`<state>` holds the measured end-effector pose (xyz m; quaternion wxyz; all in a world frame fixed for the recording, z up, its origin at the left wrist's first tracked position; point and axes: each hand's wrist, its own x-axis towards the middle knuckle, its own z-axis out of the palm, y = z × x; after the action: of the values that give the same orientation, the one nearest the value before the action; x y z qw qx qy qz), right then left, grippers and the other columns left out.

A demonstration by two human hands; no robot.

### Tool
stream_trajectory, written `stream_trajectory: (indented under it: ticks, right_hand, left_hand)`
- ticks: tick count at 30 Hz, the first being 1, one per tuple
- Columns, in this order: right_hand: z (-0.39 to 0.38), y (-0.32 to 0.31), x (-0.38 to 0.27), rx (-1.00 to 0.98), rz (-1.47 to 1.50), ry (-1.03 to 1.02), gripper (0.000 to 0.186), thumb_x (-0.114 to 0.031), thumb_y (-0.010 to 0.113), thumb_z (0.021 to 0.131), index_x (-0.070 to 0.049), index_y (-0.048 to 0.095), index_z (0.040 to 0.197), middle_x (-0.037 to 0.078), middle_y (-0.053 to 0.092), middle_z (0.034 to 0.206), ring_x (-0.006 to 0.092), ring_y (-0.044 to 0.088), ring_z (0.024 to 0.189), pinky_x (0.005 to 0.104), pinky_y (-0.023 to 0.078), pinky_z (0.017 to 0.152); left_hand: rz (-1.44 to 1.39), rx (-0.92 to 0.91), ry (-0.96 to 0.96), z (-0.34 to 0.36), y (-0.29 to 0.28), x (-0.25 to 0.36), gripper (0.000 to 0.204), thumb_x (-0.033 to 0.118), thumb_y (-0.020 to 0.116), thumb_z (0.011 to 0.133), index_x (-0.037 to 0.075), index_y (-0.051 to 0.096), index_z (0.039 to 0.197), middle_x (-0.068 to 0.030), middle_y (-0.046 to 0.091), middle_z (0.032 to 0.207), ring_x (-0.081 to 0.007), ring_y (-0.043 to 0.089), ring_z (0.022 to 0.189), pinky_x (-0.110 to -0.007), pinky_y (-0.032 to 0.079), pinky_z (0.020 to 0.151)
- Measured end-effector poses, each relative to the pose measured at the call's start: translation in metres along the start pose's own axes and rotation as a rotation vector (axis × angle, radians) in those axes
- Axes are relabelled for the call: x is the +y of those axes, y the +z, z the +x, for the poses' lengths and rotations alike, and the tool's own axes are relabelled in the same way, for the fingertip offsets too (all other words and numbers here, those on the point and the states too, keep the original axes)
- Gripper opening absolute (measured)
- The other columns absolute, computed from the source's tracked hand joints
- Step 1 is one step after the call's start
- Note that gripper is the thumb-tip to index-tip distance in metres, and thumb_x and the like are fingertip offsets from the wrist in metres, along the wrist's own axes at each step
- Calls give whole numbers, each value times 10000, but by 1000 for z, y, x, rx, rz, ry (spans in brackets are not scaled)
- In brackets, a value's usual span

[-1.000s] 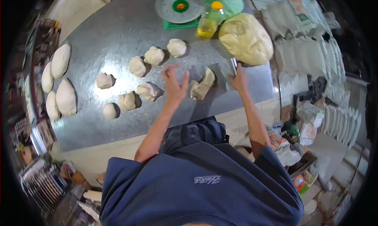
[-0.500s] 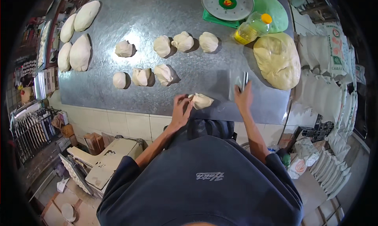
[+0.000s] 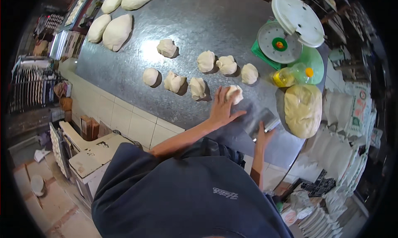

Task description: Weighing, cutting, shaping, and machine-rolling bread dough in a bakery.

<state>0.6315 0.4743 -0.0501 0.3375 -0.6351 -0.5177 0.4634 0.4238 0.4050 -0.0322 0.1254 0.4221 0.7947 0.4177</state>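
In the head view, the left hand point(image 3: 222, 107) lies flat on the metal desk point(image 3: 215, 18), its fingers point(image 3: 216, 97) spread apart and resting against a small dough piece point(image 3: 234, 93), which sits just beyond the fingertips near the front edge of the desk. The hand touches the dough but is not closed around it. The right hand point(image 3: 262, 135) is clamped on a metal scraper point(image 3: 262, 119), whose flat blade lies on the desk just right of the left hand, with the fingers wrapped round its near edge.

Just right of the scraper sits a large dough lump point(image 3: 303, 110), pale yellow and rounded. Behind it stand a bottle of yellow oil point(image 3: 290, 75) and a green scale point(image 3: 278, 45) with a round white dial, and a white round lid point(image 3: 297, 19) leans over the scale.

Left of the held dough piece, a row of dough portions point(image 3: 197, 87) runs across the desk, with a second row point(image 3: 226, 64) behind it. At the far left corner lie four long loaf shapes point(image 3: 117, 30). White sacks point(image 3: 350, 117) are stacked to the right of the desk.
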Motion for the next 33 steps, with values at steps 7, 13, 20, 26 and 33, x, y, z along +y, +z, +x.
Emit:
stream_trajectory:
  ticks: [7,13,20,26,33]
  right_hand:
    - [32,-43,50,105,-589,-68,518,-286,764,781,-5,519,1140,165,579,988,261,576,875,357,468,820]
    - [43,-4,-28,383,-739,-531,408,-267,744,805,-2,541,1039,149,538,891,283,529,837,347,456,765]
    - [23,86,-133,-451,4,-96,190,-117,676,852,-29,651,1019,73,667,907,140,602,761,240,490,702]
    - [-11,90,-26,-973,42,243,209,-135,709,818,-8,668,978,100,677,915,170,616,738,254,499,678]
    - [-65,63,-15,-806,-100,71,282,-117,722,764,-18,645,1017,93,660,794,191,610,684,266,498,628]
  left_hand:
    - [167,278,-2,108,-56,-55,585,391,619,864,101,445,1341,-246,320,1357,-387,334,1224,-482,260,1035]
    - [624,439,-300,206,-159,-193,704,446,774,688,286,464,1298,-237,425,1244,-409,480,1057,-500,422,873]
    - [-4,152,-131,129,-142,-36,489,264,797,698,78,494,1034,-128,486,972,-267,533,820,-367,458,720]
    - [26,-307,-135,-34,-78,-5,925,402,893,544,35,404,1238,-223,359,1263,-384,449,1125,-424,418,920]
    - [210,-528,310,-54,-63,-17,889,306,830,563,61,421,1313,-164,338,1374,-369,384,1233,-464,306,1034]
